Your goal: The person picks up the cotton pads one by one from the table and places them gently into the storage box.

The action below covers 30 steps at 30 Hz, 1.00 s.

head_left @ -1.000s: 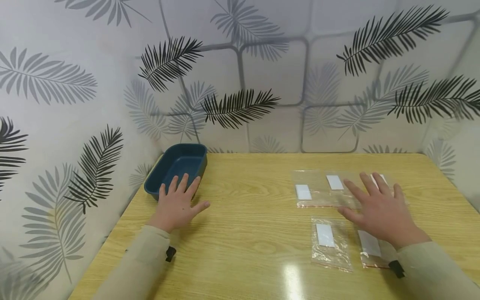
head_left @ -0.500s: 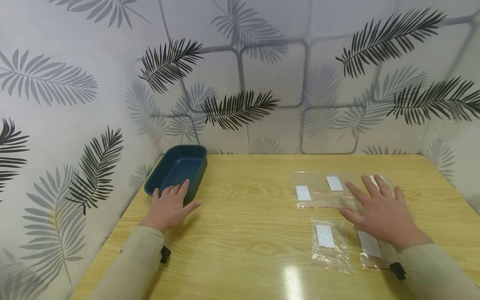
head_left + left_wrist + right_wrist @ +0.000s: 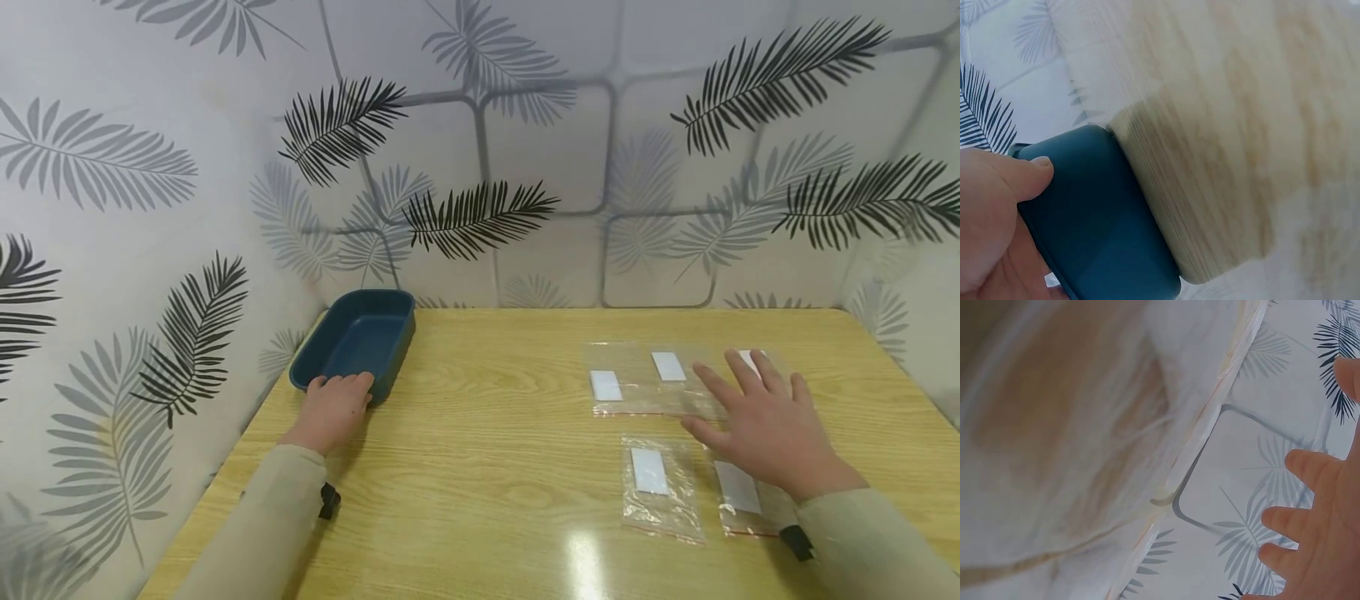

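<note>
A dark blue plastic tray (image 3: 397, 354) sits at the table's far left. My left hand (image 3: 330, 412) grips its near rim. In the left wrist view, the thumb of that left hand (image 3: 991, 212) presses on the outer wall of the tray (image 3: 1104, 219), and its other fingers are partly hidden. My right hand (image 3: 772, 429) is spread over several clear zip bags, holding nothing. A white card shows in the front-left bag (image 3: 678, 508), another white card (image 3: 738, 486) lies beneath the right wrist, and white cards (image 3: 667, 367) show in the back row. Straight fingers (image 3: 1313, 469) appear in the right wrist view.
The wood-grain table (image 3: 480, 467) runs back to a wall (image 3: 540, 142) with a leaf pattern. A second wall (image 3: 90, 333) borders its left side, close to the tray. Light glares off the table's front.
My left hand has moved left onto the tray's near rim, and its fingers have curled over it. The right hand stays nearly still over the bags.
</note>
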Each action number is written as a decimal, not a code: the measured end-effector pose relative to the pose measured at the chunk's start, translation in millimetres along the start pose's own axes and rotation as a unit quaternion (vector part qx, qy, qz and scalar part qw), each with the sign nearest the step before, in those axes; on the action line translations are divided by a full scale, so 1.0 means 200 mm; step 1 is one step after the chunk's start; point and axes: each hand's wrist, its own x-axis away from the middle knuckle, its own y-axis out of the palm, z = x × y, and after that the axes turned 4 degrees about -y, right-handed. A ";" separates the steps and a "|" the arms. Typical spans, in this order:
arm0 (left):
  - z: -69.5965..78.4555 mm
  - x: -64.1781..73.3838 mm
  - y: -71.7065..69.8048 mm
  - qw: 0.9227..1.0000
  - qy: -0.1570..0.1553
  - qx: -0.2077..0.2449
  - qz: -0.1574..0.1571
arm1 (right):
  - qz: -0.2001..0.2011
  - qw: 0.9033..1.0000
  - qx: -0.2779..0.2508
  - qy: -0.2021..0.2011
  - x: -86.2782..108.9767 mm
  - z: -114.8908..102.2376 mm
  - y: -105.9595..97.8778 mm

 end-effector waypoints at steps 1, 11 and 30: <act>0.00 0.00 0.00 1.000 0.005 0.000 -0.001 | -0.001 1.000 -0.001 0.000 0.00 0.00 0.00; 0.10 0.00 0.00 0.998 0.048 0.019 -0.020 | 0.001 1.000 -0.007 0.000 0.00 0.00 0.00; 0.52 0.03 0.00 0.990 0.137 0.035 -0.027 | 0.019 1.000 -0.006 -0.013 -0.01 -0.04 0.00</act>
